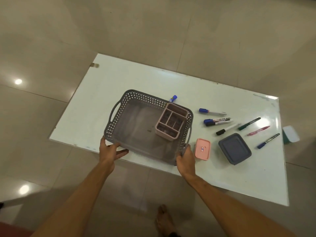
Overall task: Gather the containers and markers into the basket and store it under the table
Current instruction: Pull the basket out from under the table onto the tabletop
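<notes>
Beige floor tiles surround a low white worktop (119, 79), seen from above by a person standing at its near edge. A grey perforated basket (136, 127) sits near the middle of the worktop, its near side overhanging the edge. The left hand (109, 149) is closed around the basket's near left corner, and the right hand (185, 155) is closed around its near right corner. Inside the basket, against the right wall, stands a pink divided organiser (171, 121); the rest of the basket looks empty.

Just right of the basket lies a small pink lidded container (202, 149), beside the right hand. Further right is a larger grey lidded container (235, 148). Beyond these, several markers lie scattered: a blue-capped marker (212, 112), a pair of markers (218, 121) lying side by side, a black-capped marker (227, 129), a green marker (249, 124), a pink pen (259, 130) and a blue pen (268, 141). Another blue-capped marker (173, 98) lies behind the basket's far rim. A teal and white object (290, 135) shows past the right edge.

Most of the gathering appears undone. Sliding the basket rightwards could knock the pink container off the near edge, and round markers may roll if bumped. Lifting the basket unevenly might tip the organiser.
</notes>
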Motion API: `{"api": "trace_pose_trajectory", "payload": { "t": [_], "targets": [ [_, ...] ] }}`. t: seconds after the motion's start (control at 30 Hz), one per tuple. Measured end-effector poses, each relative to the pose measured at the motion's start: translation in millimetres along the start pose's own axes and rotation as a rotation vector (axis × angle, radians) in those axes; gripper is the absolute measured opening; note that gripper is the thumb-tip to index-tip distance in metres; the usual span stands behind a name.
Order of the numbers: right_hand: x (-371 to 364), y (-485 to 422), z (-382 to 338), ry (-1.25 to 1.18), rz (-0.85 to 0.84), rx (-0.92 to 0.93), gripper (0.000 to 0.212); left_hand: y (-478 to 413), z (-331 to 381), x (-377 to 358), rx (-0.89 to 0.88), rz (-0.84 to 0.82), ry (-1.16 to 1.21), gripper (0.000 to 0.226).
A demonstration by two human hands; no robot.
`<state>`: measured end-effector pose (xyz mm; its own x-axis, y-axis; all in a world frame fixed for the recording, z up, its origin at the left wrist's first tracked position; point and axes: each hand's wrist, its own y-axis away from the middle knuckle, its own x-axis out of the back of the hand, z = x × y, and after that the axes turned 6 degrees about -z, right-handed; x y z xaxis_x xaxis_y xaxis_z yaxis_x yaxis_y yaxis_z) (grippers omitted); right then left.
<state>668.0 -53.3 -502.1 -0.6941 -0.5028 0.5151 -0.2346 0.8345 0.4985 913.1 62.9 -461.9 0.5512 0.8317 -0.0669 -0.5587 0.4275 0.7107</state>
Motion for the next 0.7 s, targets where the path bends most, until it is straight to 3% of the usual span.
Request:
{"api": "trace_pose_trajectory", "payload": {
  "t": [0.17,0.3,0.47,0.7],
  "targets": [
    [18.8,20.6,-12.0,-0.014,-0.007,0.005,0.033,35.9,-7.1,-1.9,-0.004,0.077,-0.129,0.067],
    [54.4,47.5,-27.4,0.098,0.026,0.052,0.049,85.2,-8.9,-25.7,-0.1,0.151,-0.281,0.034],
    [121.3,72.4,-36.0,0.107,0.032,0.179,0.044,153.7,-1.7,-104.2,-0.275,0.014,-0.491,0.024],
    [253.1,89.2,-2.9,0.084,0.008,0.297,0.044,230.4,-23.9,-250.4,-0.377,-0.218,-0.669,0.022]
  ]
}}
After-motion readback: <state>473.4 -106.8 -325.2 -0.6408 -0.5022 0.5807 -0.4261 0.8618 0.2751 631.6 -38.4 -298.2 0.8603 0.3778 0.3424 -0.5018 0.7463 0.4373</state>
